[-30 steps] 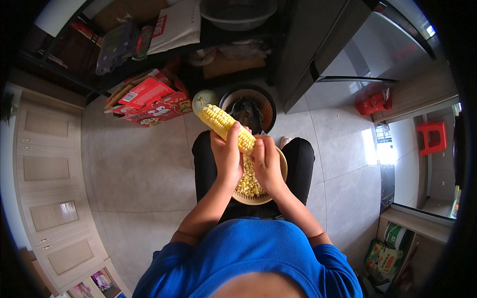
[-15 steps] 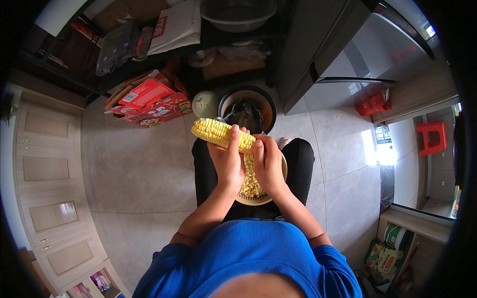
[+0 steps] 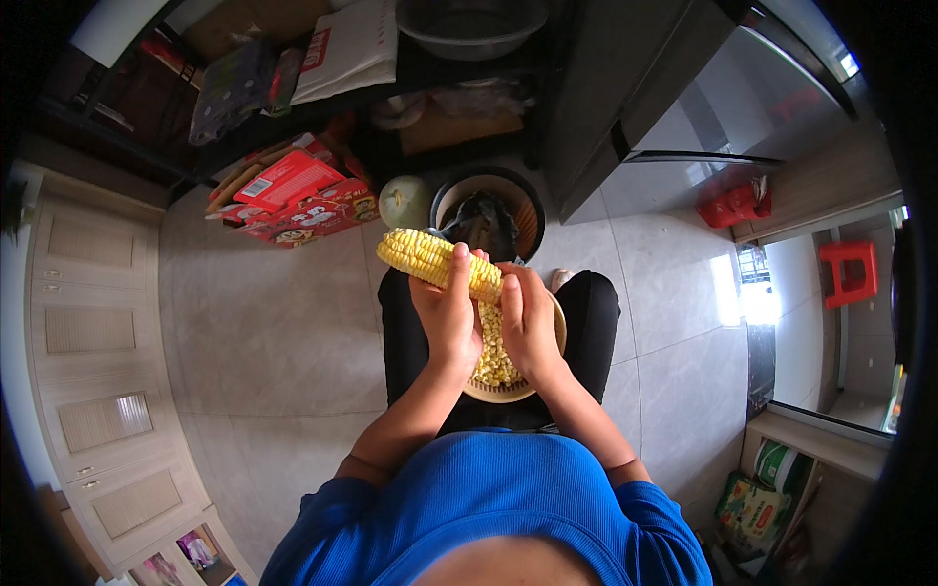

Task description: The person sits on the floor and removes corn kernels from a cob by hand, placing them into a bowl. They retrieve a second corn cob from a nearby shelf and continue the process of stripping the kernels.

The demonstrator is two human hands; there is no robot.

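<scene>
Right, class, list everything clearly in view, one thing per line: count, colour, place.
corn cob: one, yellow, centre
kernels: many, yellow, in basket
basket: one, tan, below cob
bin: one, brown inside, beyond cob
bag: one, black, in bin
gourd: one, pale green, beside bin
carton: one, red, left of gourd
rack: one, black, top
basin: one, grey, on rack
fridge: one, grey, upper right
stool: one, red, far right
cupboard doors: several, pale wood, left
floor tiles: several, grey, underneath
packages: several, mixed colours, lower right
trousers: one pair, black, beside basket
shirt: one, blue, bottom
left hand: one, bare, around cob
right hand: one, bare, at cob's end
</scene>
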